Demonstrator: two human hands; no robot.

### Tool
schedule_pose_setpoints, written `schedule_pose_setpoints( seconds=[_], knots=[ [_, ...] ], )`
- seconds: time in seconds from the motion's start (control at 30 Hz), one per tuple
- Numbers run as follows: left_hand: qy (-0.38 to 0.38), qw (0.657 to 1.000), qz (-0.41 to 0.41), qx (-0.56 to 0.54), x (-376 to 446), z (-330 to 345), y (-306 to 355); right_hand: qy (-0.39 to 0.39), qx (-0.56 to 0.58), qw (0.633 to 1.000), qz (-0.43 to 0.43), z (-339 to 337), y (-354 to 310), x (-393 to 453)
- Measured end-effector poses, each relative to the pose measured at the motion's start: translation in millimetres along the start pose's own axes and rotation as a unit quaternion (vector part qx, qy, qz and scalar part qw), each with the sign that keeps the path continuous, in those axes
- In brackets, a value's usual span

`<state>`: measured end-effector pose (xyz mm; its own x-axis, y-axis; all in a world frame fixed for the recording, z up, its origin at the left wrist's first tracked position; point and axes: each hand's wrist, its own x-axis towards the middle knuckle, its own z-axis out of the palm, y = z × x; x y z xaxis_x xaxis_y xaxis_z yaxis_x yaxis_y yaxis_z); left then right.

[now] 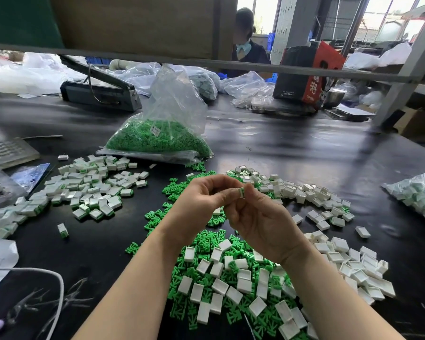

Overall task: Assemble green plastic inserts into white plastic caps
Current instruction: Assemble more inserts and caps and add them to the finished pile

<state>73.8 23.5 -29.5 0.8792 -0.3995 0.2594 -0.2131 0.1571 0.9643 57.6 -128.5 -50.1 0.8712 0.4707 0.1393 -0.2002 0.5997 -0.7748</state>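
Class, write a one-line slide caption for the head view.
Both hands pinch a white cap with green insert above loose parts on the black table.

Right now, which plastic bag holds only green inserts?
The upright clear bag behind the hands, full of green pieces; the bag at the right edge holds white-and-green parts.

A small-parts assembly workshop or factory floor is shown. A long black worktable (292, 143) fills the frame, strewn in bulk with white plastic caps (329, 202) and green plastic inserts (201, 241). A clear bag of green inserts (157, 136) stands at centre. A bag-sealing machine (101, 92) is seen at upper left, with plastic bags (245, 84) and a red-and-black carton (309, 72) beyond. Another seated worker (245, 42) is visible at the top, behind a metal shelf frame (410, 65).
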Motion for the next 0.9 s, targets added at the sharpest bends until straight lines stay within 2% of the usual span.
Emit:
schedule_pose_setpoints(
  seconds=[0.27, 0.53, 0.73, 0.9],
  knots=[
    [0.010, 1.000, 0.009, 0.000, 0.2, 0.9, 0.4, -0.004, -0.010, 1.000, 0.009, 1.1, -4.3, -0.4],
    [0.035, 0.995, 0.024, 0.092, -3.2, 6.4, 4.8, 0.013, -0.132, 0.991, -0.009, -5.4, -7.0, -2.7],
    [0.060, 0.983, 0.040, 0.170, -4.9, 10.0, 7.0, 0.006, -0.179, 0.984, -0.006, -2.1, -7.1, -2.5],
    [0.084, 0.985, 0.040, 0.148, -5.1, 14.5, 5.4, -0.001, -0.175, 0.985, -0.004, -0.8, -7.2, -2.6]
  ],
)
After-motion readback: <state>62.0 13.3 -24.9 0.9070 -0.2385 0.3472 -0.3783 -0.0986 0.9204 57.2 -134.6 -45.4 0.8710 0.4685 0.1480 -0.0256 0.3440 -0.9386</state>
